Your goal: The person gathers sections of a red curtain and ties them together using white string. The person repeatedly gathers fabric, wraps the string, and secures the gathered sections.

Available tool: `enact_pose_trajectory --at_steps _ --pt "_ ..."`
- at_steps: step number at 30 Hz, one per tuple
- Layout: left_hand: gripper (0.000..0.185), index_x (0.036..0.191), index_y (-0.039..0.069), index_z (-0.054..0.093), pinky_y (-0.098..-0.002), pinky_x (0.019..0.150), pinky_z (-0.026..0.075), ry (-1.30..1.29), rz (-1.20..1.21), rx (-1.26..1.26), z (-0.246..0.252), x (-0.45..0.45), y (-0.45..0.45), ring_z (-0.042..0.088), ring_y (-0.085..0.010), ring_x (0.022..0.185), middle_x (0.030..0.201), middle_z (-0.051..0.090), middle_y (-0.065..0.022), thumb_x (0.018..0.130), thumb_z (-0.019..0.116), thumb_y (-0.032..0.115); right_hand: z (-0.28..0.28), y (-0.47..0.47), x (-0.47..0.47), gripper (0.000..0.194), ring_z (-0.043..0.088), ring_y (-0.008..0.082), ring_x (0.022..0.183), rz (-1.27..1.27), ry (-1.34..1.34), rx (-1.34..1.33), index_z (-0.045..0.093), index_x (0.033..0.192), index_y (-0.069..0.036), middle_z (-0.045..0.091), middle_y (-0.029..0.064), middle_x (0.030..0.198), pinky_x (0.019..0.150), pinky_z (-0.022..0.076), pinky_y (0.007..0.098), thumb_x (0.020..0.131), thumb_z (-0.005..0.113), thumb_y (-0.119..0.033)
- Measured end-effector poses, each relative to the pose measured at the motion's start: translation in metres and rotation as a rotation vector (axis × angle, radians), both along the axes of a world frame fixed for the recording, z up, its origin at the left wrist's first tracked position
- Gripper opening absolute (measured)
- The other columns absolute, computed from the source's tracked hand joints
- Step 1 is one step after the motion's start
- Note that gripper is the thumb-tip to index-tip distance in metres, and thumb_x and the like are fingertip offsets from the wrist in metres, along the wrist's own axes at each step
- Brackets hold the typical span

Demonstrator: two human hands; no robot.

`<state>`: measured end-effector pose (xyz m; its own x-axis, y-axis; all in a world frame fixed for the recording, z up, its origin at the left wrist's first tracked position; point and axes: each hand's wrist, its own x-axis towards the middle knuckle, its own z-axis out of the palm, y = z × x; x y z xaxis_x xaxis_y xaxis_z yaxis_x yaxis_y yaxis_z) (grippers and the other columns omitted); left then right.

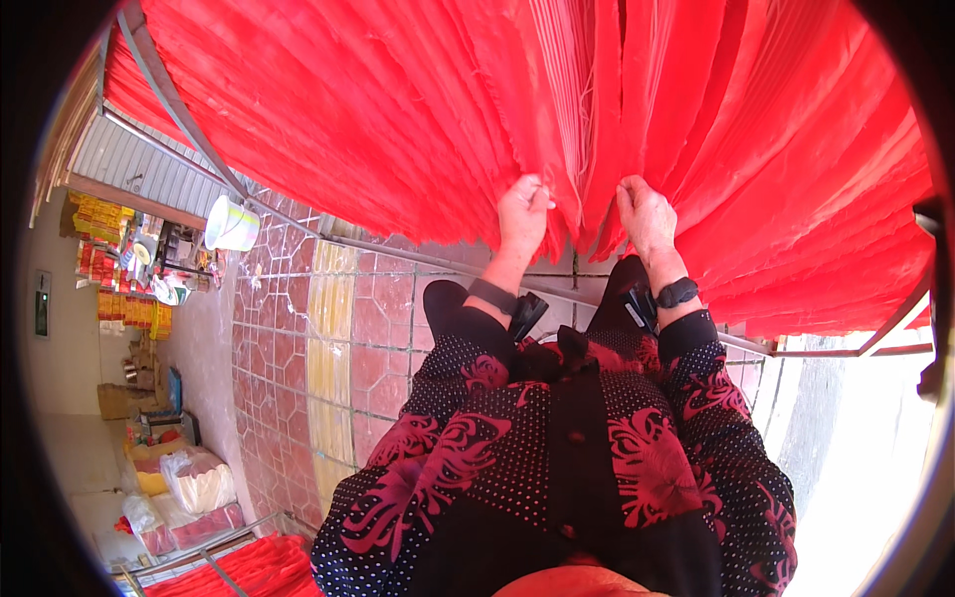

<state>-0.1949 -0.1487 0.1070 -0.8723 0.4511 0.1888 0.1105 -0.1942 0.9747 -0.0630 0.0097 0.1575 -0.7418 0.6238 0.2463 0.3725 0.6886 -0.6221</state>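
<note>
Long strips of thin red fabric (373,97) hang side by side in front of me, their lower ends near my knees. My left hand (524,213) is at the ragged lower part of the strips, thumb and fingers pinched on red fabric. To its right, my right hand (646,213) is closed at the edge of another strip, its fingertips together on the cloth. Between the two hands, narrow folds and loose red threads (586,112) run down to pointed ends. Both wrists wear dark bands, with small black devices beside them.
A metal frame rail (433,261) crosses below the fabric. At the left are a white bucket (233,224), shelves with yellow and red packets (101,220), and plastic-wrapped bundles (198,481). More red fabric (254,567) lies at the lower left, over patterned floor tiles (380,313).
</note>
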Motion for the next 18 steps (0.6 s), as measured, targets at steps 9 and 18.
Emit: enact_pose_trajectory --at_steps 9,18 --pt "0.017 0.106 0.005 0.065 -0.0351 0.066 0.054 0.555 0.155 -0.443 0.016 0.042 0.013 0.069 -0.027 0.073 0.079 0.068 -0.0158 0.089 0.063 0.007 0.055 -0.025 -0.003 0.028 0.069 0.0336 0.08 0.078 0.2 -0.093 0.063 0.108 -0.01 0.07 0.0126 0.085 0.071 0.0543 0.0424 0.092 0.064 -0.033" --pt "0.019 0.102 0.007 0.068 -0.0461 0.07 0.053 0.843 0.032 -0.521 0.051 0.057 0.022 0.066 -0.038 0.08 0.086 0.068 -0.0175 0.085 0.06 0.009 0.076 -0.029 -0.011 0.021 0.069 0.0354 0.078 0.045 0.418 0.244 0.062 0.107 -0.006 0.069 0.0183 0.096 0.064 0.0555 0.0423 0.093 0.063 -0.021"
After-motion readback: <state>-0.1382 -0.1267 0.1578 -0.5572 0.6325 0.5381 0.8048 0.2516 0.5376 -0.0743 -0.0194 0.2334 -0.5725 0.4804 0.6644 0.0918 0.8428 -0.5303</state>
